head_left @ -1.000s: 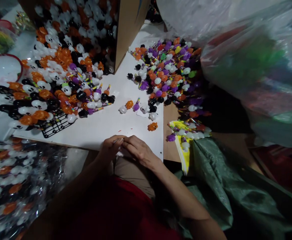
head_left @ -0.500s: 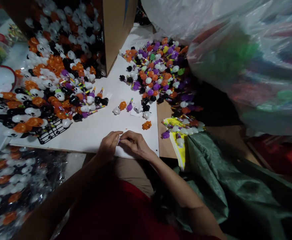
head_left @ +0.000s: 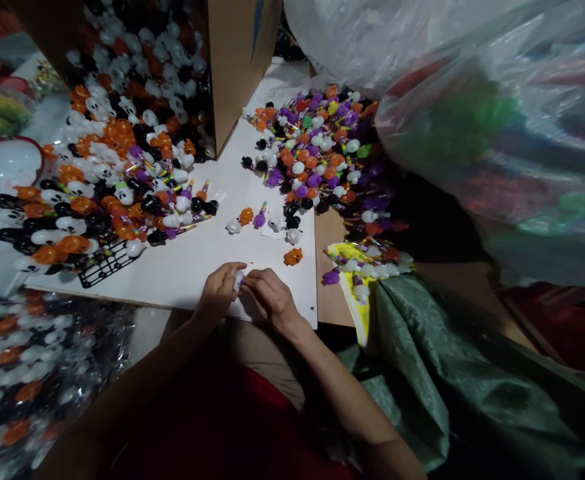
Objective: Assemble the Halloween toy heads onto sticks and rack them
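Observation:
Near the front edge of the white board, my left hand is closed around a small white plastic figure. My right hand pinches a purple bit at the figure's right side; most of that part is hidden by the fingers. Just beyond lie several loose figures, among them an orange figure, a white ghost figure and a purple-topped tube with coloured candy-like filling.
A cardboard box on its side spills white, orange and black figures at left, beside a black plastic grid. Topped tubes pile up at back right. A large clear bag and green sheeting fill the right.
The white figure shows more between my hands now, as my right fingers have shifted slightly right and down. The whole view has moved a little.

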A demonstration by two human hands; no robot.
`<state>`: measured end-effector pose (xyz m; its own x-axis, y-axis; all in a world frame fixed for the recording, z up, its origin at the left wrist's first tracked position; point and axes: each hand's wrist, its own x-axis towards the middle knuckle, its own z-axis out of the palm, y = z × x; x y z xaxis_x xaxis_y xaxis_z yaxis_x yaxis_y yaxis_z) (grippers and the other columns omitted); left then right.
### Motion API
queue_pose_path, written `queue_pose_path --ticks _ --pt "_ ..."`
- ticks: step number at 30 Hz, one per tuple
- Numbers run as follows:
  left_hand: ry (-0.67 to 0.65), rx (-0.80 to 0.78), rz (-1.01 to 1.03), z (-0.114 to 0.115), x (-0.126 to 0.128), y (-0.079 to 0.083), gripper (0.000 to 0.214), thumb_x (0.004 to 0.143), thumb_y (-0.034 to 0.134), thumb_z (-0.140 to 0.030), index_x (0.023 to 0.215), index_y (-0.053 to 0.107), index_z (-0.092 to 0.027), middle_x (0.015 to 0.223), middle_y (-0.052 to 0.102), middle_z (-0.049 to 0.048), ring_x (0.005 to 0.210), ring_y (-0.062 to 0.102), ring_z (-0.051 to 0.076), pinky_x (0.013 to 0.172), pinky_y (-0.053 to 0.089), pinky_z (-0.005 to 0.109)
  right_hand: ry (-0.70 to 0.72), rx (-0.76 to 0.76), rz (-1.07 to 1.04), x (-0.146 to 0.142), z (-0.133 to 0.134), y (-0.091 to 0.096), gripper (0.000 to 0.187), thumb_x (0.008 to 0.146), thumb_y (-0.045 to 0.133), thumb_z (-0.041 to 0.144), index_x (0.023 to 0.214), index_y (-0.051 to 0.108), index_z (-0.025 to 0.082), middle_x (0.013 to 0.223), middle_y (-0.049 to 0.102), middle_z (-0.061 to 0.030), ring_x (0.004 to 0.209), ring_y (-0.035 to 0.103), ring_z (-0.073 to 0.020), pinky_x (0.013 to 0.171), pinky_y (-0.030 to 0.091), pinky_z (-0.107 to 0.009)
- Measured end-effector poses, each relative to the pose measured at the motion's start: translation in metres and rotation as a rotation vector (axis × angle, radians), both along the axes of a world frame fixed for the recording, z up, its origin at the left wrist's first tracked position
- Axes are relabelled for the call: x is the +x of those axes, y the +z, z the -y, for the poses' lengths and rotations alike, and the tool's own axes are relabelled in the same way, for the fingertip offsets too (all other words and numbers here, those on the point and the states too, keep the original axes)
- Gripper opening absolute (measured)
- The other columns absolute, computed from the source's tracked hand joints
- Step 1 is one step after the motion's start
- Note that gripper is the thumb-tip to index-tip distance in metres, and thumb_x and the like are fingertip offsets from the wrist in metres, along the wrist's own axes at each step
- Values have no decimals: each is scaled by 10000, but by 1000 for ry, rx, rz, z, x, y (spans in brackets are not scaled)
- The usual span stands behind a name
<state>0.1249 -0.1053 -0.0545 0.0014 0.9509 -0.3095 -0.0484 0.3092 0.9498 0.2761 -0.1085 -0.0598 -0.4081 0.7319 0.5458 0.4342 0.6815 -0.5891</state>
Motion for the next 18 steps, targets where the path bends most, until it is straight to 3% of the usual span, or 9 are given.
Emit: queue_pose_path --ticks 7,11,15,18 --pt "-101 -16 -163 4 -3 -7 254 804 560 -332 896 723 -160 850 691 68 720 594 178 605 469 267 258 74 245 15 -1 -7 256 990 365 144 1077 607 152 1008 659 -128 913 595 -202 781 542 -365" --pt "-170 14 -280 0 -5 -5 240 829 516 -293 847 721 -170 832 704 68 719 613 189 669 481 295 358 18 237 15 -10 -8 303 1003 320 171 983 622 168 933 657 -116 903 592 -203 796 530 -371" --pt "-126 171 -368 3 -3 1 246 874 488 -291 913 703 -178 878 711 83 791 643 208 755 502 322 259 -197 -21 10 -15 -4 182 972 466 254 917 621 178 861 653 -76 834 609 -178 755 524 -326" --pt "-126 326 -463 6 1 6 275 905 449 -267 1036 671 -169 1002 708 107 948 652 223 889 492 350 125 -484 -210 11 -19 -2 155 894 594 325 838 643 189 788 662 -44 712 608 -167 654 508 -295"
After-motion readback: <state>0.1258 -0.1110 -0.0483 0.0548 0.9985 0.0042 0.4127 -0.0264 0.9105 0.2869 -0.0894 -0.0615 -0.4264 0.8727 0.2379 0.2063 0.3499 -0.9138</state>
